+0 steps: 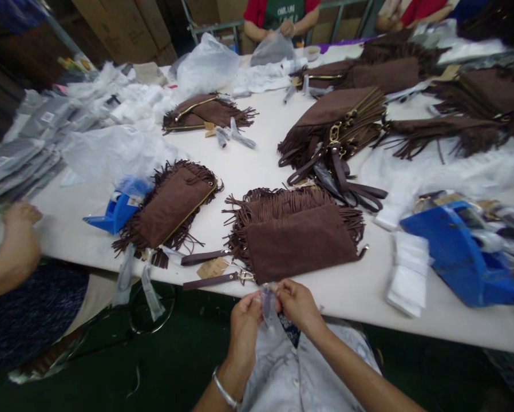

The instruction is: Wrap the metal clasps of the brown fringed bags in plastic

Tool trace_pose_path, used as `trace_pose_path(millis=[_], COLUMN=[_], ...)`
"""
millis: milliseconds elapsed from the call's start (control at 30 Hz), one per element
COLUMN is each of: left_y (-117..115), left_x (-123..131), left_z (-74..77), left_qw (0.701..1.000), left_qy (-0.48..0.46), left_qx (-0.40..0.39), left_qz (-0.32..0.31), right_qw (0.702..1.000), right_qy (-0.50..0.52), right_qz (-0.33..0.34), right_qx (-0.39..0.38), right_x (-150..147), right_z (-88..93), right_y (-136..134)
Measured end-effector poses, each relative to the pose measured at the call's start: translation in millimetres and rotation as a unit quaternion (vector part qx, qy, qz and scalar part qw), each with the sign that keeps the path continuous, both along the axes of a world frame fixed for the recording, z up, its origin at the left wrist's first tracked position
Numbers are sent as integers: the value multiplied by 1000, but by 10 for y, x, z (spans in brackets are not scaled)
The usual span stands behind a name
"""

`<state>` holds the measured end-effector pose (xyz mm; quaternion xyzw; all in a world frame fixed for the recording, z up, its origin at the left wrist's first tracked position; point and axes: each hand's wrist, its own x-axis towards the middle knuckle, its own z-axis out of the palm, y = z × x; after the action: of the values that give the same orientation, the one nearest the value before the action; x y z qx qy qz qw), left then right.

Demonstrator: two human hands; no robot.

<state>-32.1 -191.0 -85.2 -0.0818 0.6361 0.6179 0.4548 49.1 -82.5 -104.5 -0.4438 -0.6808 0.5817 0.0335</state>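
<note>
The small clear plastic sleeve [268, 306] is between the fingertips of both hands. From it, the left hand [244, 325] is at nine o'clock, the right hand [299, 304] at three. Both pinch its upper end, fingers nearly together. At one o'clock, a brown fringed pouch [300, 243] lies on the table [351, 286].

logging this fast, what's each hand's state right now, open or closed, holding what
Left hand: closed, holding a small, narrow, clear plastic sleeve.
Right hand: closed, pinching the same sleeve near its upper end.
</note>
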Motion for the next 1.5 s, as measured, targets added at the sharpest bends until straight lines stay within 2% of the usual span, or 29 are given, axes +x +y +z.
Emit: trace_pose_path(millis=[100,267,367,567,700,800,867,1033,1167,1333,1500], left_y=[55,171,239,176,132,140,145,135,145,173,142], left_x=[10,17,-43,-138,-82,-37,-19,-9,-20,8,15], left_z=[-5,-52,-49,-2,-26,-78,-125,-201,-152,-20,90], left_qw=[1000,997,990,983,983,980,976,972,961,942,957], left_qy=[8,64,118,164,162,179,190,193,244,306,266], left_qx=[-18,-38,-50,-85,-79,-82,-98,-127,-131,-132,-112], left_qz=[4,36,51,20,31,38,42,45,6,-36,-37], right_qw=[1000,994,993,995,997,984,975,973,976,985,980], right_qy=[19,49,72,87,57,53,50,29,31,59,90], right_qz=[-20,-59,-56,-30,28,68,72,52,37,31,61], right_qx=[-10,-80,-73,-46,46,158,205,222,210,158,166], right_x=[-16,-77,-127,-116,-54,-32,-34,-54,-66,-72,-44], right_z=[-39,-93,-95,-56,30,73,77,83,101,79,96], right_y=[-10,-62,-113,-268,-272,-248,-248,-269,-259,-266,-267])
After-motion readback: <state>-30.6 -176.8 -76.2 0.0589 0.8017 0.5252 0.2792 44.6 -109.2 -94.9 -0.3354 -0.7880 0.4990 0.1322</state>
